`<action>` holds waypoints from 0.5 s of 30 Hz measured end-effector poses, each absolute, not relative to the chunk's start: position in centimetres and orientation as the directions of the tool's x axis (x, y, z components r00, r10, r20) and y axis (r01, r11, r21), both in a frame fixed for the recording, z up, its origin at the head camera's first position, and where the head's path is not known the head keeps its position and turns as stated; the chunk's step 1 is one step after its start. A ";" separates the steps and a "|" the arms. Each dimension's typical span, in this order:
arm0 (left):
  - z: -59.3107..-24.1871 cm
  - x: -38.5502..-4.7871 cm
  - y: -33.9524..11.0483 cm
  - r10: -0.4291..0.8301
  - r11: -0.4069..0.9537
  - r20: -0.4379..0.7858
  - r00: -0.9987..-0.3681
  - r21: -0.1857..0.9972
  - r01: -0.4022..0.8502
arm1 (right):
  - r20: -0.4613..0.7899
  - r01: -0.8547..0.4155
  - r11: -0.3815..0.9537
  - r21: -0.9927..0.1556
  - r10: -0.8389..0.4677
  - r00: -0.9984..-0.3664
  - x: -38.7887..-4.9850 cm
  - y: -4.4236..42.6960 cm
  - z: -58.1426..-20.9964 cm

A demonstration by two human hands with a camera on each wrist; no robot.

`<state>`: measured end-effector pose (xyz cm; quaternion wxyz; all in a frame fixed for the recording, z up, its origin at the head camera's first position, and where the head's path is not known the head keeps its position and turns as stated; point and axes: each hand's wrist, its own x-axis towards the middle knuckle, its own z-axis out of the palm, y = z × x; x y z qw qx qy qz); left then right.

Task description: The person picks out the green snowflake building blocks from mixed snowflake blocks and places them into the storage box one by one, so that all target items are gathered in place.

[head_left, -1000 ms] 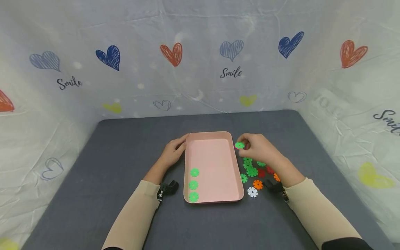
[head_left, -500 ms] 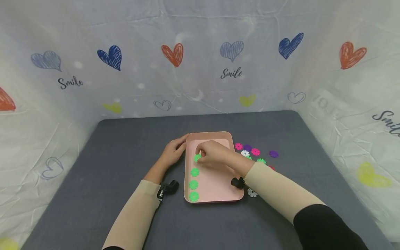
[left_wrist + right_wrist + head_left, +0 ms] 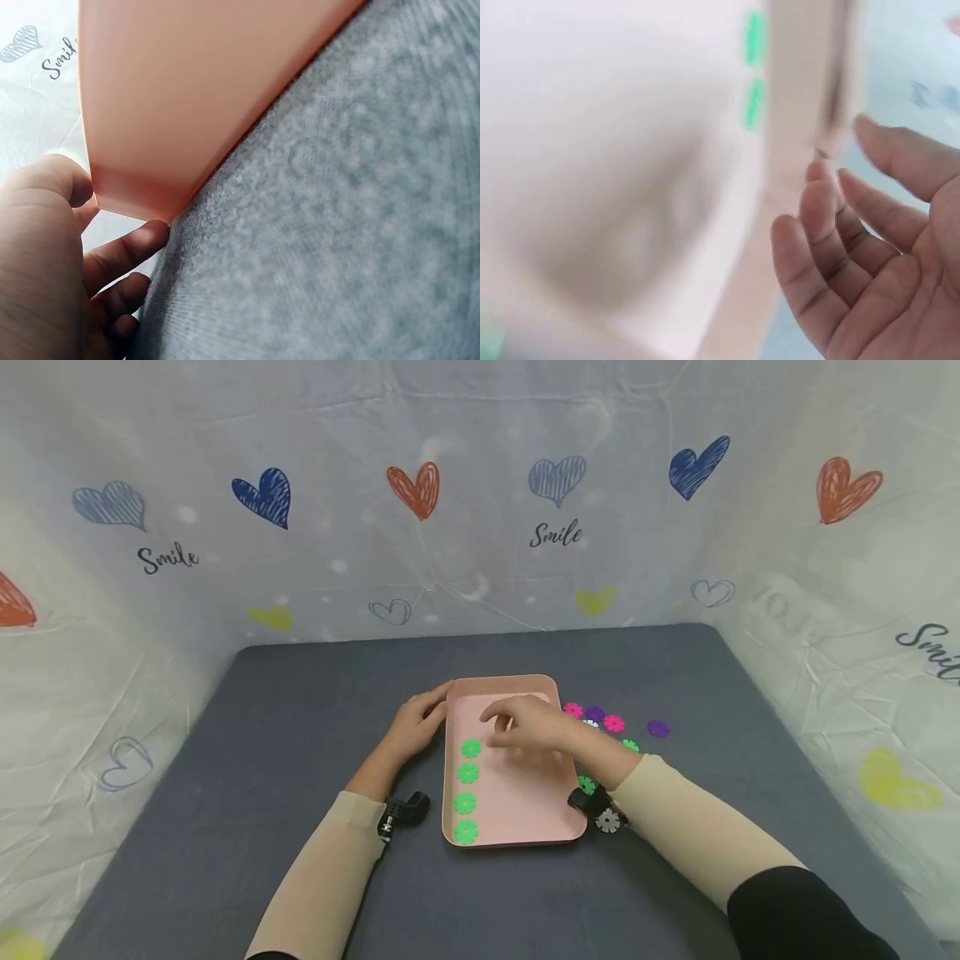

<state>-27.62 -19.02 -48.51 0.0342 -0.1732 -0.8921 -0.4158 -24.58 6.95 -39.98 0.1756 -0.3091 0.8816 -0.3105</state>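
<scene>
My left hand holds the upper left corner of a shallow pink tray. In the left wrist view its thumb is at the tray's rim, and a fingertip touches near the bottom corner. Several green flower-shaped discs make a column along the tray's left side, the farthest being a green disc. Just right of that disc, my right hand hovers over the tray with nothing in its fingers. The right wrist view shows those fingers loosely bent and apart.
Right of the tray lie loose discs, among them a purple disc, a pink disc and a white disc. My right forearm covers part of this pile. A grey cloth covers the table, with a printed curtain behind it.
My right hand carried a green disc from the pile leftward into the tray, set it at the column's far end and let go. It has since shifted slightly right. The left hand stays put.
</scene>
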 end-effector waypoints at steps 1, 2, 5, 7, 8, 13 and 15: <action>-48.5 -27.6 -19.0 0.280 0.593 0.206 -0.938 0.731 0.337 | -0.110 -0.426 0.615 -0.663 -0.643 -0.758 -24.4 7.9 -39.6; -48.5 -27.6 -19.0 0.280 0.590 0.205 -0.938 0.734 0.337 | -0.099 -0.419 0.614 -0.669 -0.631 -0.769 -24.3 8.9 -39.3; -48.4 -27.6 -19.0 0.286 0.578 0.207 -0.936 0.742 0.341 | -0.084 -0.384 0.637 -0.669 -0.577 -0.812 -23.9 12.0 -39.1; -48.3 -27.6 -19.1 0.288 0.573 0.215 -0.933 0.742 0.348 | -0.090 -0.356 0.668 -0.654 -0.535 -0.840 -23.5 13.9 -39.6; -48.3 -27.6 -19.1 0.289 0.570 0.218 -0.932 0.743 0.350 | -0.094 -0.344 0.676 -0.651 -0.522 -0.848 -23.3 14.8 -39.9; -48.4 -27.5 -19.2 0.292 0.573 0.222 -0.931 0.739 0.355 | -0.113 -0.261 0.708 -0.656 -0.434 -0.894 -22.3 18.4 -41.2; -48.4 -27.5 -19.1 0.288 0.573 0.215 -0.933 0.742 0.348 | -0.106 -0.239 0.722 -0.649 -0.397 -0.912 -22.0 19.6 -41.4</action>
